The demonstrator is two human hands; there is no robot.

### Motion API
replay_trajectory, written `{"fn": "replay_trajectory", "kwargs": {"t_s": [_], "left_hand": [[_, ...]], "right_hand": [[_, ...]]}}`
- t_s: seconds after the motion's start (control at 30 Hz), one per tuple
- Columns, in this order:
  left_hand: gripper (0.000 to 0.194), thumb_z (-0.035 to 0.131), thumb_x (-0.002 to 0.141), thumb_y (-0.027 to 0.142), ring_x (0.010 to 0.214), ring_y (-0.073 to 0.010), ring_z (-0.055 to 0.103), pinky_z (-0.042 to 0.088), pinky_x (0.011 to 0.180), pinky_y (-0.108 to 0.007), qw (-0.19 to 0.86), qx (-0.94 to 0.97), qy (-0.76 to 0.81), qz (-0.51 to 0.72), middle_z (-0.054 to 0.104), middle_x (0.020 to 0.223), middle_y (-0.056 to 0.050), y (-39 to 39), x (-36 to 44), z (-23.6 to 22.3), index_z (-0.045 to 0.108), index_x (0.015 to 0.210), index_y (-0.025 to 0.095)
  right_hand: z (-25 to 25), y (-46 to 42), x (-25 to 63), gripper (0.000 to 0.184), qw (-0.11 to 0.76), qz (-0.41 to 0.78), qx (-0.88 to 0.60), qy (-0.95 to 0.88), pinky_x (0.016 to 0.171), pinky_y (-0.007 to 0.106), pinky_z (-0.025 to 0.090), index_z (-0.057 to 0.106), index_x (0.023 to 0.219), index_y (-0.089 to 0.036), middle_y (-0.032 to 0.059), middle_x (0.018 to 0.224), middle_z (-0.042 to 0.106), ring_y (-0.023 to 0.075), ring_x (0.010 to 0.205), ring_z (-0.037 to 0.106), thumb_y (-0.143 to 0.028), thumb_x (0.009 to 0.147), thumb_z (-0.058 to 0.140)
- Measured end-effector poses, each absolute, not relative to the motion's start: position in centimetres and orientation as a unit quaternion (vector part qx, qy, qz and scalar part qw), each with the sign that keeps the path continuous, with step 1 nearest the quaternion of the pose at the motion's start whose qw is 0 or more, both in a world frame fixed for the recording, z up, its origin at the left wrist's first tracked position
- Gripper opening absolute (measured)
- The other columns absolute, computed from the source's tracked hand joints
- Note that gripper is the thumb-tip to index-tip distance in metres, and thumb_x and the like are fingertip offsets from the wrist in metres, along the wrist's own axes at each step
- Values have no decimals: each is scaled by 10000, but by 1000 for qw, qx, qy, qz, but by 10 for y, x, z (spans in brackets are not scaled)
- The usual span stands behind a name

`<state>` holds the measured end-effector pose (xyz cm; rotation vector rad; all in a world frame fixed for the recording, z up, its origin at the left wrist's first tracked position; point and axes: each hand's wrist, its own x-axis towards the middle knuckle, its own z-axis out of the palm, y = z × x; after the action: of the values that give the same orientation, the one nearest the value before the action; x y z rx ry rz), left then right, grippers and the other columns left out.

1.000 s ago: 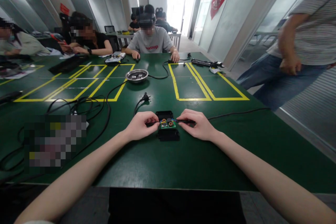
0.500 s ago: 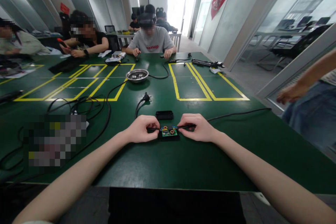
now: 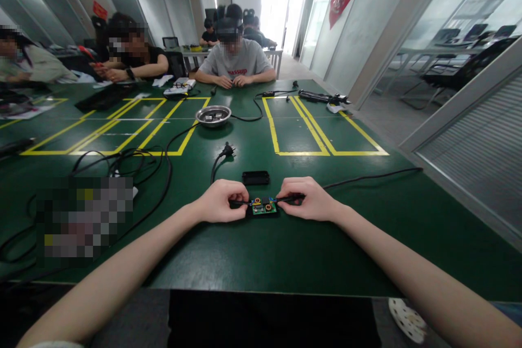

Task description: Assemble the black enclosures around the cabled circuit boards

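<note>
A small green circuit board with copper-wound coils lies between my hands, with black casing showing around its edges. My left hand pinches the black cable at the board's left end. At the opposite end, my right hand has its fingers closed on the other black cable, which runs out to the right behind the hand. Blue and other thin wires show where the cables meet the board. Just beyond the board lies a black rectangular case half, apart from both hands.
A black power plug and a metal bowl with small metal parts lie farther out on the green table. Coiled cables are at left. Black tools lie at the far right. A co-worker sits opposite.
My hands and the board stay almost in place. The co-worker opposite has brought both hands together. A person at the right edge has moved away, and a white shoe shows below the table.
</note>
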<state>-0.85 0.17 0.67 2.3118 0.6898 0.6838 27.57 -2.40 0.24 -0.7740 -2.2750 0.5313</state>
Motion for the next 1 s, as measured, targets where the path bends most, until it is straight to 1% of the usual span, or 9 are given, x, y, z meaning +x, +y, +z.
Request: {"fn": "replay_trajectory", "kwargs": {"t_s": [0.2,0.3,0.4,0.57,0.67,0.73,0.83,0.9,1.0], "left_hand": [[51,644,782,192,548,-90,487,384,530,-193,306,882,259,247,565,633,32,2,-9,6,678,791,155],[86,632,787,187,560,-94,497,386,540,-198,300,887,248,250,592,660,19,2,-9,6,703,819,152],[85,629,793,184,595,-104,534,399,564,-204,297,892,239,243,634,697,-1,1,-8,5,709,793,156],[77,658,813,203,600,-113,534,389,571,-212,298,894,245,228,625,684,3,0,-7,6,677,748,167],[129,642,862,204,600,-114,536,374,570,-218,280,903,242,219,607,696,2,2,-8,8,666,741,168],[170,617,918,212,609,-119,549,374,580,-224,256,910,252,209,607,717,-3,3,-10,9,679,765,172],[192,607,960,232,623,-127,563,378,599,-230,223,914,273,202,605,726,0,6,-12,11,694,796,182],[205,614,965,245,624,-128,566,377,602,-231,212,914,278,203,600,721,4,7,-13,11,687,783,184],[273,595,990,273,619,-125,563,369,598,-231,199,918,275,204,592,702,6,7,-12,9,665,743,180]], "right_hand": [[0,-23,277,87,323,205,-295,-876,566,251,476,728,823,-192,28,753,685,143,644,631,-210,891,678],[-1,-24,277,78,318,203,-292,-879,552,241,460,718,825,-190,22,742,669,136,623,614,-199,885,669],[-1,-26,276,82,305,186,-290,-888,543,239,433,701,812,-187,17,731,649,129,602,588,-188,881,656],[1,-27,274,147,279,170,-290,-899,551,246,394,650,755,-197,5,700,603,129,593,549,-179,899,627],[3,-27,274,221,264,164,-289,-905,556,250,387,618,730,-199,8,706,587,132,596,535,-202,950,594],[3,-26,275,245,260,157,-297,-905,581,256,408,631,751,-200,21,740,610,140,619,556,-225,989,577],[2,-24,276,223,267,150,-319,-897,620,264,436,662,809,-207,34,798,648,153,656,592,-242,1013,579],[1,-24,275,209,272,147,-332,-891,621,263,432,658,818,-209,30,802,649,154,655,593,-240,1013,588],[0,-23,273,214,271,148,-344,-887,621,263,429,640,810,-209,24,796,647,155,655,589,-237,1014,581]]}}
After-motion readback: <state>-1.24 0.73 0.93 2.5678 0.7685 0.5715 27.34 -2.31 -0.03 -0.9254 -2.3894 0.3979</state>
